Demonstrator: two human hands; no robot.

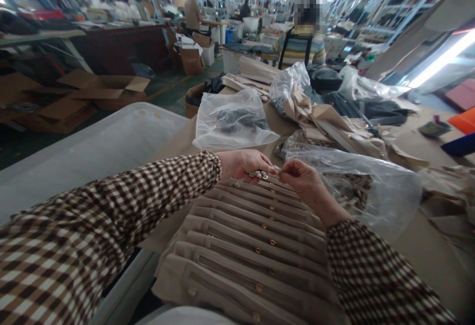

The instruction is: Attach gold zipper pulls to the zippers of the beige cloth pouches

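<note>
My left hand (pixel 243 164) is curled around a small cluster of metal zipper pulls (pixel 264 174), held just above a stack of beige fabric pieces (pixel 237 251) with sewn zippers and brass sliders. My right hand (pixel 302 179) pinches at the same cluster from the right, fingertips meeting the left hand's. Both arms wear brown and white checked sleeves. The fabric pieces overlap like shingles from the table edge up to my hands.
A clear plastic bag (pixel 232 119) with dark parts lies beyond my hands, another clear bag (pixel 365 186) to the right. Beige fabric scraps (pixel 326 122) pile behind. A grey plastic bin (pixel 92 152) stands at left. A person in a striped top (pixel 302 43) sits across the table.
</note>
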